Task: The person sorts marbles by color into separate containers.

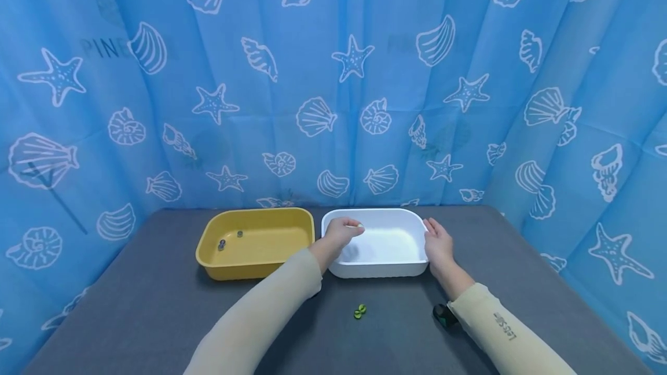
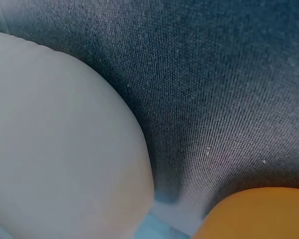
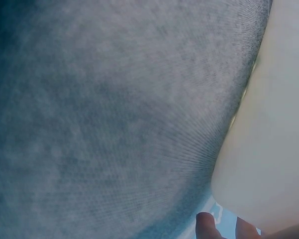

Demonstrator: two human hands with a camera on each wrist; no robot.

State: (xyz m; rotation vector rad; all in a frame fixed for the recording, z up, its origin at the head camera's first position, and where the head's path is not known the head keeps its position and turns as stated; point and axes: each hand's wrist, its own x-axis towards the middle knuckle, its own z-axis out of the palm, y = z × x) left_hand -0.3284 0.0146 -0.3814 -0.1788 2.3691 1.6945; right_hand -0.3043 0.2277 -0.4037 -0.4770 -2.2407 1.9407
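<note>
A shallow white plastic rectangular tub (image 1: 388, 268) is set on the grey cloth-covered counter (image 1: 156, 305), touching the right side of a yellow plastic rectangular tub (image 1: 255, 265) of similar shape. The left hand (image 1: 341, 233) is held over the white tub's left rim, its fingers curled and pinching a small pale object (image 1: 359, 225) at the tips; what that object is cannot be told. From those fingers the white tub's floor lies directly below and slightly to the right, so this hand is the nearer one to the tub's interior. The right hand (image 1: 438, 242) is laid flat against the white tub's right wall, fingers straight, nothing held. Two small dark marbles (image 1: 231, 239) are seen in the yellow tub's left part, well apart from both hands. A pair of small green beads (image 1: 359, 311) is left on the counter in front of the white tub, between the two forearms. A dark green-edged object (image 1: 444, 315) lies just beside the right sleeve.
</note>
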